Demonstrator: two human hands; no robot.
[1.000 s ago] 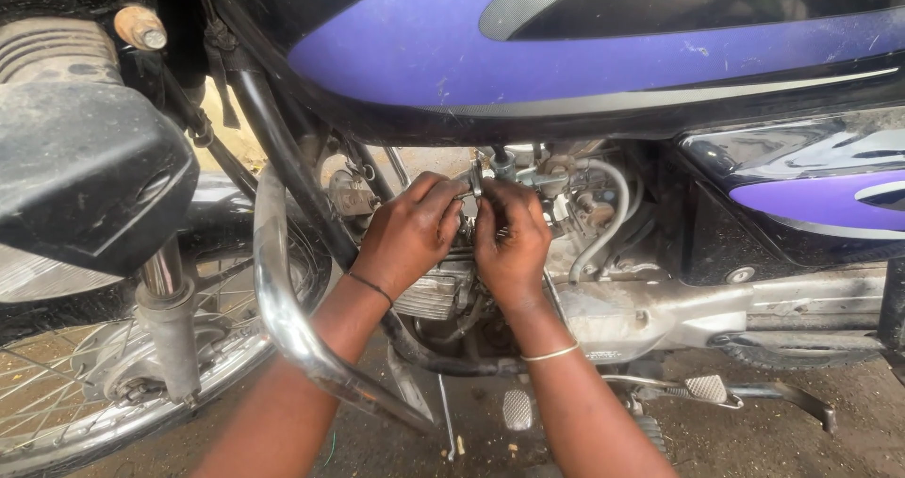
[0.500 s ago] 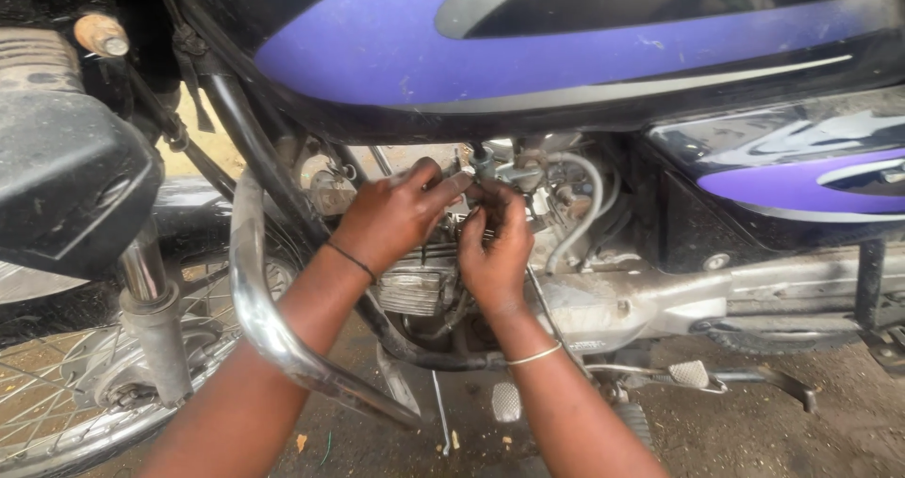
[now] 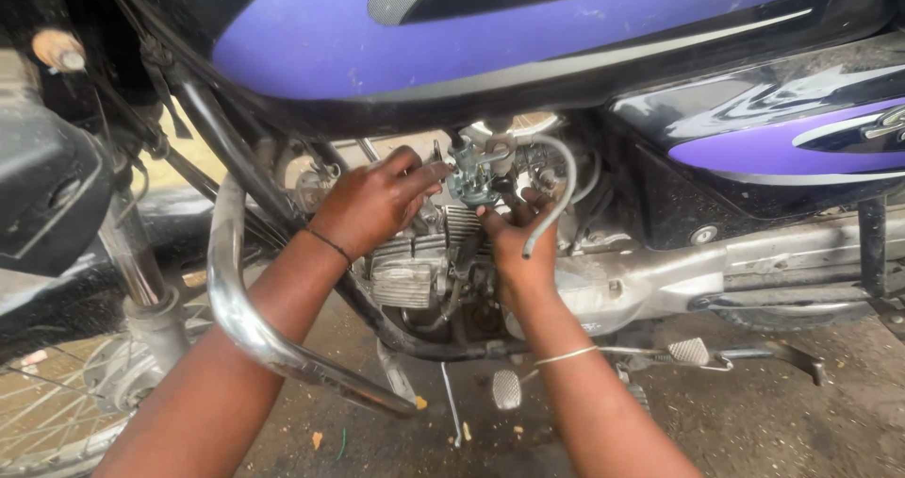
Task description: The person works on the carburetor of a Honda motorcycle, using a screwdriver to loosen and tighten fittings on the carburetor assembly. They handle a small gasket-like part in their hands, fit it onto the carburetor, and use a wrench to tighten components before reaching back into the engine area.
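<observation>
I look down at a purple and black motorcycle tank [image 3: 490, 35] with its engine [image 3: 415, 271] below. A small grey metal carburettor [image 3: 474, 178] sits above the finned cylinder. My left hand [image 3: 372, 205] reaches in from the left, its fingers touching the carburettor's left side. My right hand [image 3: 517, 242] comes from below, fingers closed around the carburettor's underside. A grey hose [image 3: 558, 195] curves down over my right hand. A thin black band rings my left wrist and a thin bangle my right forearm.
A chrome crash bar [image 3: 250, 318] curves under my left forearm. The front wheel spokes [image 3: 57, 412] and fork [image 3: 141, 280] stand at the left. A foot peg [image 3: 693, 351] and pedal [image 3: 506, 388] stick out below the engine, above wet dark ground [image 3: 782, 421].
The view has shifted right and closer. My left hand's fingers have spread toward the carburettor, and my right hand has dropped lower beneath it, leaving the carburettor and the hose in plain sight.
</observation>
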